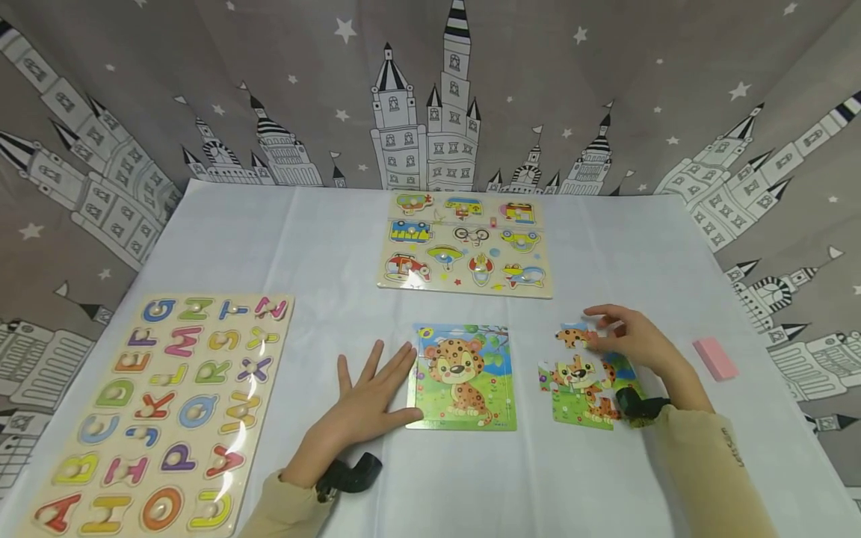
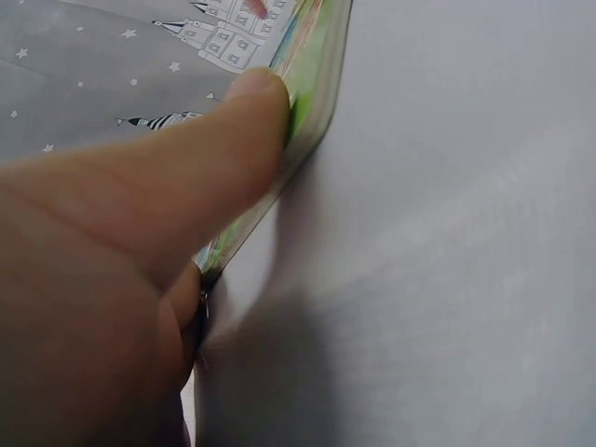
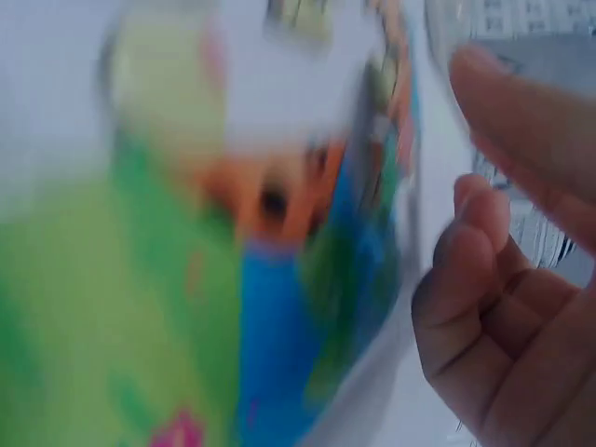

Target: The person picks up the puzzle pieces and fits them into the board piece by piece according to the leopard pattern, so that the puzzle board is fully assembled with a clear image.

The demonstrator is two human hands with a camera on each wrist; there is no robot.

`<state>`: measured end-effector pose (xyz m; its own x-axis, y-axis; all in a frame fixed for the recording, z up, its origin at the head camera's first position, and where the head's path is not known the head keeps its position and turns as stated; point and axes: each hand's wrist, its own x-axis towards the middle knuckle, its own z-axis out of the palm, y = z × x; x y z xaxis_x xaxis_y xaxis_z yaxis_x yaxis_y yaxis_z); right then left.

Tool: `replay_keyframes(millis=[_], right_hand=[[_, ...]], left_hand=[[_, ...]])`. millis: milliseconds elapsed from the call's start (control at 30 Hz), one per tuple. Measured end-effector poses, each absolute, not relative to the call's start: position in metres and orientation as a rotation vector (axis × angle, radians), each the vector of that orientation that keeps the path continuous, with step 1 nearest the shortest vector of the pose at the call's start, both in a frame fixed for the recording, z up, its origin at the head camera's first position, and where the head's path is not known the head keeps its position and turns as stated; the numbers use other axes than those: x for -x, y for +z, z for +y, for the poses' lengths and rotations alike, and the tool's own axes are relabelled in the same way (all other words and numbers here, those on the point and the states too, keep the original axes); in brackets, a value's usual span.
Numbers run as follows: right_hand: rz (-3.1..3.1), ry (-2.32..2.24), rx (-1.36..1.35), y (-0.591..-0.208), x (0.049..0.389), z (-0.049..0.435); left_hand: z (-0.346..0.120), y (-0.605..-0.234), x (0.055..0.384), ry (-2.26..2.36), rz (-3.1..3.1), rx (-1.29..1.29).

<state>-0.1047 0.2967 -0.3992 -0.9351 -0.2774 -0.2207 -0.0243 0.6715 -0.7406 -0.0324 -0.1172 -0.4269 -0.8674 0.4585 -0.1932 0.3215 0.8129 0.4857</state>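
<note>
A square puzzle board [image 1: 460, 377] with a spotted leopard cub on green grass lies in the middle of the table. My left hand [image 1: 363, 400] rests at its left side with fingers spread, the thumb [image 2: 242, 130] on the board's edge. To the right lie loose jigsaw pieces [image 1: 581, 407] of a matching leopard picture, some grouped together with gaps among them. My right hand [image 1: 635, 340] hovers over their upper right, fingers bent loosely. In the right wrist view the thumb and fingers stand apart with nothing seen between them, beside blurred pieces [image 3: 102, 307].
A wooden alphabet board [image 1: 151, 411] with knobbed letters lies at the left. Behind the leopard board is a vehicle peg puzzle [image 1: 464, 246]. A pink block [image 1: 715, 359] lies right of my right hand. A grey castle-print curtain [image 1: 538, 90] hangs behind the white table.
</note>
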Motion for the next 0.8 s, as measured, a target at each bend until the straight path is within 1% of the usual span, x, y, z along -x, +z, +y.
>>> replay_keyframes(millis=[133, 300, 800], right_hand=[[2.564, -1.089, 0.279, -0.4035, 0.1029, 0.3048], [2.564, -1.04, 0.312, -0.4053, 0.1022, 0.3026], [2.619, -0.997, 0.3, -0.407, 0.1019, 0.3014]], left_hand=[[-0.117, -0.4277, 0.0318, 0.655, 2.704, -0.597], [-0.1165, -0.4278, 0.0312, 0.666, 2.708, -0.598], [-0.1158, -0.4272, 0.0321, 0.646, 2.71, -0.578]])
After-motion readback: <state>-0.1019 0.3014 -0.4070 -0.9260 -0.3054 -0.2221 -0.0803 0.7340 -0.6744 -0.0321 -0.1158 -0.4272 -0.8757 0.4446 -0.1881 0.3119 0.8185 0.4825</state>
